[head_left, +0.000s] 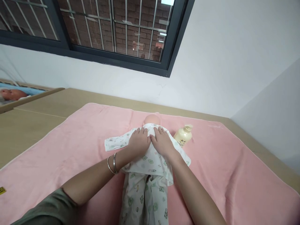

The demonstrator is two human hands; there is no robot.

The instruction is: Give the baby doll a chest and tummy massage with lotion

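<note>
Blanket [70, 150], pink, covers the table. On its middle we see a doll [150, 162] in white printed clothes, long axis near-to-far, head far. Our left hand [138, 141] and right hand [162, 141] lie flat, fingers spread, on its chest. Cream pump bottle [183, 135] stands just right; contents unseen.

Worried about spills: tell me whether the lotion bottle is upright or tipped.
Upright: the lotion bottle stands on the pink towel, pump on top, beside the doll.

place: nursery room | signs: pink blanket [70, 150], baby doll [150, 156], barred window [112, 28]
</note>
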